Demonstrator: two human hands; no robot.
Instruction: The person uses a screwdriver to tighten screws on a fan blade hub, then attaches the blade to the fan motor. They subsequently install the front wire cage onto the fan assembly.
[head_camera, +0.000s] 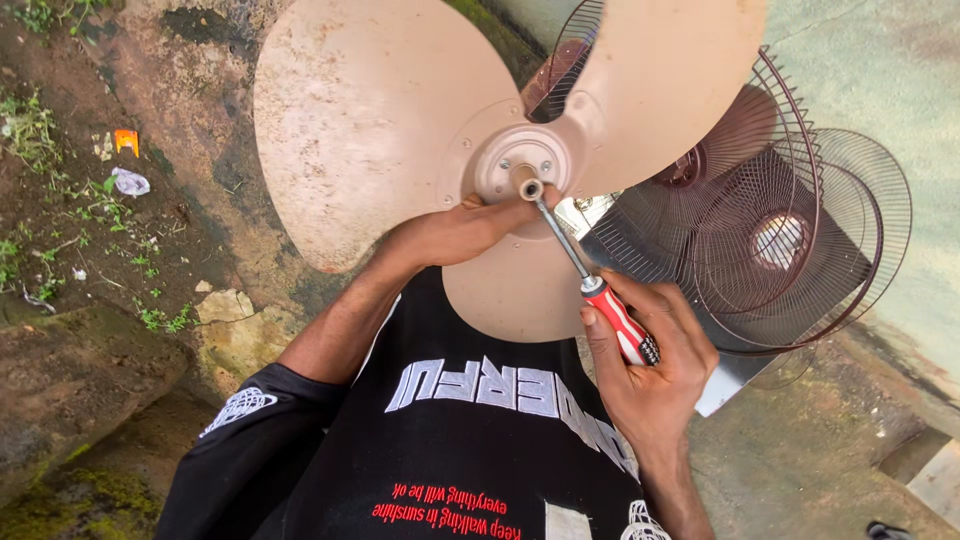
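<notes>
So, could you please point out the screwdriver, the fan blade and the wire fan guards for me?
screwdriver (620, 322): head view, on its red handle.
fan blade (360, 110): head view, on the broad left lobe.
wire fan guards (800, 240): head view, on the stacked dark wires.

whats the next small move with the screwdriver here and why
Probably seat the screwdriver tip squarely in the hub and begin turning. The right hand grips its red handle with the shaft angled up to the hub's centre, while the left hand steadies the fan blade beside the hub.
</notes>
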